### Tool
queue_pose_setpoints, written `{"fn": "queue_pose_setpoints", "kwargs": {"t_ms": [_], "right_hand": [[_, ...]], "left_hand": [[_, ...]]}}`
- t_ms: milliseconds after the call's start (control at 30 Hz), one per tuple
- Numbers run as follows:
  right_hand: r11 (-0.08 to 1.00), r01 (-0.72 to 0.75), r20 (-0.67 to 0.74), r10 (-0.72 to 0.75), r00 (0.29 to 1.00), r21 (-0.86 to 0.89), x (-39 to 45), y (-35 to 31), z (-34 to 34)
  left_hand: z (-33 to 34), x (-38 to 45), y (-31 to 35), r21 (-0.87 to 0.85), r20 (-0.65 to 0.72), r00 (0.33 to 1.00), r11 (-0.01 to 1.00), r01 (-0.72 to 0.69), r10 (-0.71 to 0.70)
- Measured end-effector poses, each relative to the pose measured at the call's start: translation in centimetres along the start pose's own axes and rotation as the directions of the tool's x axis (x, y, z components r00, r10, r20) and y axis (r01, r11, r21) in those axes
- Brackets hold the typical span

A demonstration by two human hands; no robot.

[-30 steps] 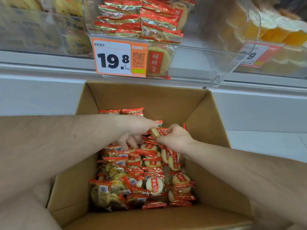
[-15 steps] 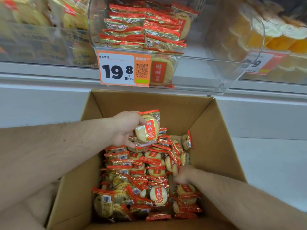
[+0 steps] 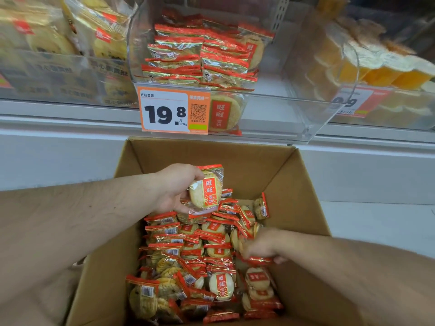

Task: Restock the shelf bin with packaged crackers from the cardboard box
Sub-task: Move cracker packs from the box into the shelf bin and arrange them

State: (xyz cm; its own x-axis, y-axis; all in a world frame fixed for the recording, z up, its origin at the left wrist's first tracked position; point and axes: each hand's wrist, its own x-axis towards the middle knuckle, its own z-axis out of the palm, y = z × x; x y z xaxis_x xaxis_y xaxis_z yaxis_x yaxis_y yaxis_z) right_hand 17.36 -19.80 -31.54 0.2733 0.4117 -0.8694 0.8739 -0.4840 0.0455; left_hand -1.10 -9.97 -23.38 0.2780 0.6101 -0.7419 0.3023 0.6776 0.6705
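Crackers in red-and-clear wrappers fill the cardboard box [image 3: 294,184], stacked in loose rows with barcodes and red labels showing. One cracker pack [image 3: 207,188] is raised just above the pile near the box's far wall, label toward the camera, gripped by the left hand [image 3: 175,188] with the thumb over its top edge and the fingers curled beneath it (a second wrapper seems to sit under it in the same grip, though that is hard to make out). Lower and to the right, the right hand [image 3: 263,249] is down among the packs with its fingers closed on a red-edged wrapper [image 3: 257,260]; the hand is blurred, so exactly how much it holds cannot be told. Above the box, a clear shelf bin [image 3: 282,118] holds more of the same packs piled on its left side, with bare space to their right. An orange price tag [image 3: 164,111] reading 19.8 hangs on the bin's front. Neighbouring bins hold other packaged snacks, yellow cakes [image 3: 381,69] on the right.
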Motion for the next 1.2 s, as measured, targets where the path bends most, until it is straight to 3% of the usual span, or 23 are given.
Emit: {"fn": "queue_pose_setpoints", "kwargs": {"t_ms": [33,100,233,433,567,633,733,800,833,900,1033,1133,1200], "right_hand": [[0.992,0.023,-0.12,-0.008,0.993,0.123,-1.1,0.0,-1.1],[0.924,0.205,-0.392,-0.066,0.918,0.323,-3.6,0.1,-3.4],[0.745,0.561,-0.706,-0.176,0.686,0.36,-9.5,-0.5,-5.8],[0.811,0.577,-0.877,-0.205,0.434,0.096,-13.1,-2.1,-5.8],[0.829,0.559,-0.921,-0.221,0.322,-0.004,-14.7,-2.5,-6.8],[0.79,0.611,-0.921,-0.278,0.272,-0.058,-15.3,-2.2,-7.2],[0.516,0.851,-0.949,-0.211,0.235,0.096,-15.9,-1.3,-8.5],[0.27,0.929,-0.947,-0.126,0.296,0.254,-16.3,-0.4,-10.1],[0.214,0.924,-0.931,-0.119,0.346,0.317,-16.4,0.1,-10.7],[0.186,0.923,-0.909,-0.191,0.371,0.338,-16.5,0.5,-11.2],[0.087,0.965,-0.89,-0.375,0.261,0.246,-16.4,0.2,-10.9],[0.095,0.972,-0.905,-0.355,0.236,0.216,-16.3,0.0,-11.0],[0.128,0.954,-0.91,-0.287,0.299,0.273,-16.3,-0.1,-11.0]], "left_hand": [[-0.1,0.2,-0.1,-0.004,0.017,1.0,1.0,-0.013,0.013],[-0.1,0.0,0.1,-0.011,0.036,0.999,1.0,-0.027,0.027],[0.7,-0.6,0.6,-0.034,0.103,0.991,0.996,-0.078,0.081],[2.7,-3.9,2.2,-0.235,0.231,0.938,0.95,-0.205,0.259],[3.0,-6.2,2.8,-0.235,0.254,0.89,0.917,-0.324,0.379],[2.9,-6.9,3.1,-0.243,0.232,0.872,0.894,-0.377,0.431],[2.3,-7.3,4.0,-0.406,0.196,0.884,0.856,-0.32,0.424],[1.7,-7.4,4.6,-0.526,0.209,0.886,0.811,-0.255,0.414],[1.4,-7.5,4.8,-0.558,0.23,0.879,0.796,-0.234,0.419],[1.0,-7.8,5.0,-0.588,0.263,0.869,0.784,-0.2,0.42],[0.9,-7.9,5.1,-0.605,0.284,0.869,0.779,-0.166,0.406],[1.1,-7.9,5.2,-0.614,0.284,0.869,0.773,-0.16,0.405],[1.2,-8.0,5.2,-0.625,0.275,0.869,0.763,-0.163,0.411]]}}
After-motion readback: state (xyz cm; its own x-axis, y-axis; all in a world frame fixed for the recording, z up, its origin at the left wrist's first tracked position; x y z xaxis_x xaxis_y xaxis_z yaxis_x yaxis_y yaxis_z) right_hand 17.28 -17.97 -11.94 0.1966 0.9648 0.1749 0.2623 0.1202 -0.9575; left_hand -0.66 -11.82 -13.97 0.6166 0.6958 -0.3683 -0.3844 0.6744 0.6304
